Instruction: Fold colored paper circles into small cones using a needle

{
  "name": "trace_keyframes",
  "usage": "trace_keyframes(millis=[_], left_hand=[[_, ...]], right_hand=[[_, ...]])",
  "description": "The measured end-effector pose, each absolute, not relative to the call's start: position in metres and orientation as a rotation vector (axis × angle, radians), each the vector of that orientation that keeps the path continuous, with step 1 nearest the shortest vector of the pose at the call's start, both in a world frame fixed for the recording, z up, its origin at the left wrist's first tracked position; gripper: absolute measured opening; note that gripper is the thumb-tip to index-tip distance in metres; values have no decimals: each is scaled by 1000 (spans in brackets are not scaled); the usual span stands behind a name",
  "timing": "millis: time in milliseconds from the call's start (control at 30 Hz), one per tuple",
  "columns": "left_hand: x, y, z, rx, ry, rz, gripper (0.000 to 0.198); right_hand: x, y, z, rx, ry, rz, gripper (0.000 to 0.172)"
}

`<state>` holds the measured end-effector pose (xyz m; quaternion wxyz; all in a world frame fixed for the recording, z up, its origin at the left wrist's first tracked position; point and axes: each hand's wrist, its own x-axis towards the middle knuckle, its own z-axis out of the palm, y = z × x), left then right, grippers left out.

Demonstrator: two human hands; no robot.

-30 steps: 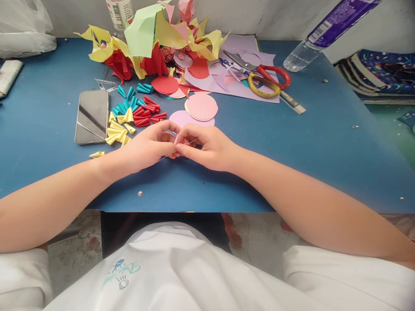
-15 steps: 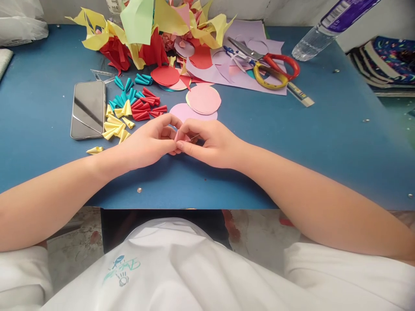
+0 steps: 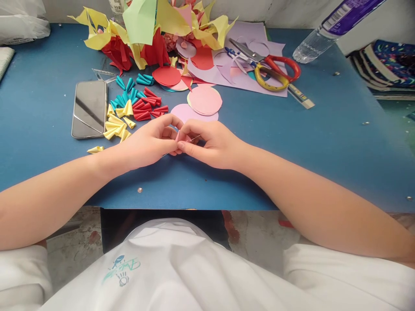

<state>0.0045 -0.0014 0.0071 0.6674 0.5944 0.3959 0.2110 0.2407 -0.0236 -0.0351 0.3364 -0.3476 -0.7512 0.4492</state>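
My left hand [image 3: 155,140] and my right hand [image 3: 210,143] meet over the near part of the blue table. Between their fingertips is a small pink piece of paper [image 3: 182,136], partly hidden, and both hands pinch it. A thin needle-like rod [image 3: 195,138] shows by my right fingers; most of it is hidden. Just beyond the hands lie a lilac paper circle [image 3: 194,113] and a stack of pink paper circles [image 3: 205,99]. Rolled paper cones in yellow [image 3: 114,127], red [image 3: 146,106] and teal [image 3: 125,98] lie beyond my left hand.
A phone [image 3: 90,110] lies left of the cones. Red- and yellow-handled scissors [image 3: 275,71] rest on lilac cut paper [image 3: 233,82] at the back. Crumpled paper scraps [image 3: 155,39] pile up there. A water bottle [image 3: 314,43] stands at the back right, near stacked books [image 3: 379,69].
The whole view has shifted very slightly. Both hands keep their place around the pink paper, with only tiny movement in the fingers.
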Motion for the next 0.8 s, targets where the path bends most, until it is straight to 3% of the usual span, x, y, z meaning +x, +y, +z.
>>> trace_keyframes(millis=[167,467,800], left_hand=[[4,-2,9,1308,900,478,32],[4,-2,11,1288,910,474,32],[3,-1,9,1311,903,463,34]], right_hand=[[241,-24,-34,-935,-1974,1158,33],[241,-24,-32,-951,-1966,1187,41],[240,-24,-31,-920,-1966,1190,28]])
